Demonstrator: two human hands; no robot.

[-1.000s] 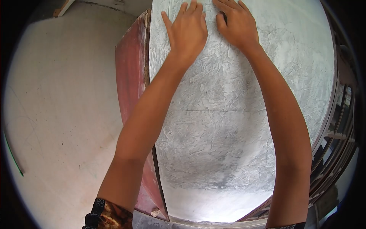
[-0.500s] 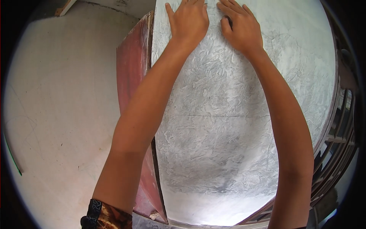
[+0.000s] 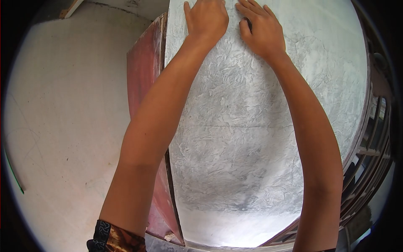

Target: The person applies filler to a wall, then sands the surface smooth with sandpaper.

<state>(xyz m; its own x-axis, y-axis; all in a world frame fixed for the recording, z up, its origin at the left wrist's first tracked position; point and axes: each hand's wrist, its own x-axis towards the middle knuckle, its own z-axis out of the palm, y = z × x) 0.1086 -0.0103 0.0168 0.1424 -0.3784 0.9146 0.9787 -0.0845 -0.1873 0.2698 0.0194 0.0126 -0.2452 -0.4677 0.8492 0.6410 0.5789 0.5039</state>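
Note:
Both arms stretch up across a white-grey surface (image 3: 235, 151) with a rough, crinkled plaster-like texture and a thin horizontal line through its middle. At the top edge, my left hand (image 3: 208, 19) lies against it, thumb apart, the fingertips cut off by the frame. Just to the right, my right hand (image 3: 264, 33) rests with fingers spread over the same surface. A small dark gap shows between its thumb and forefinger. No tool is visible in either hand.
A worn red panel (image 3: 145, 71) with a dark edge borders the textured surface on the left. Beyond it is a plain beige wall (image 3: 71, 117). Dark slatted framework (image 3: 371, 147) curves along the right side. A thin green strip (image 3: 14, 172) shows at far left.
Both hands have shifted slightly left in the view. The left hand sits a little higher, with more of its fingers cut off by the top edge.

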